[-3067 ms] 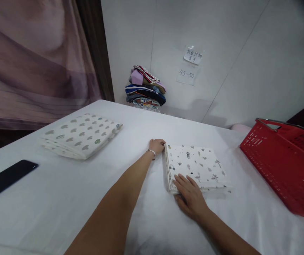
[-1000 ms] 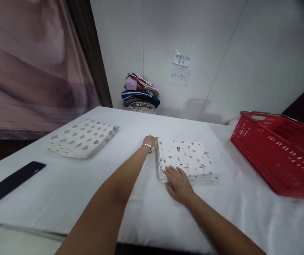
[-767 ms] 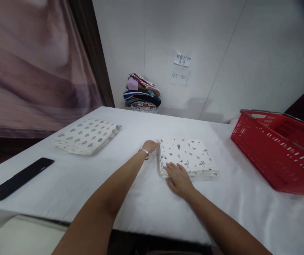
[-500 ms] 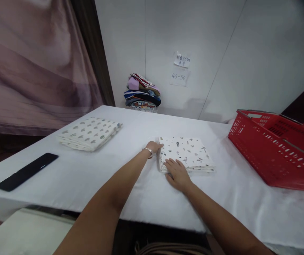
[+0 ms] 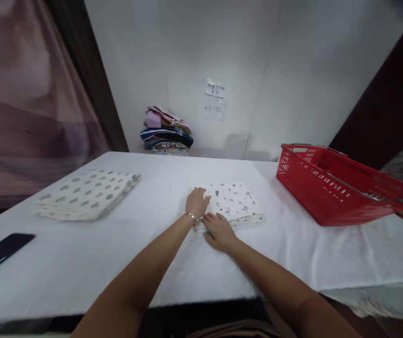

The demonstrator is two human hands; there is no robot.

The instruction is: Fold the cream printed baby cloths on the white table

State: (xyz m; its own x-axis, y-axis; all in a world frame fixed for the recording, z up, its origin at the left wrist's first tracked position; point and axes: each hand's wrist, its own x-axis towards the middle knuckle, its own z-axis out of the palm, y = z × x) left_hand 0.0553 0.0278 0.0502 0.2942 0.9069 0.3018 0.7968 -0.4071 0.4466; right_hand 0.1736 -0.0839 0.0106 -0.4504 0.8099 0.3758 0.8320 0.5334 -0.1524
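A folded white cloth printed with small flamingos, palm trees and leaves lies flat on the white-covered table in front of me. My left hand, with a silver bracelet at the wrist, rests on the cloth's left edge, fingers stretched over the top. Close beside it, my right hand lies on the near left corner, fingers extended and palm down. Neither hand has the cloth lifted. To the left lies another folded white cloth with a grey-green leaf-like print, apart from both hands.
A red plastic basket with metal handles stands at the right. A dark flat object lies at the left front. Several folded fabrics are stacked by the back wall, beside handwritten paper signs. A pinkish curtain hangs left.
The view has turned, shifting the scene leftward. My left hand has come further onto the cloth's top, its fingers now reaching over the surface. My right hand stays at the near corner.
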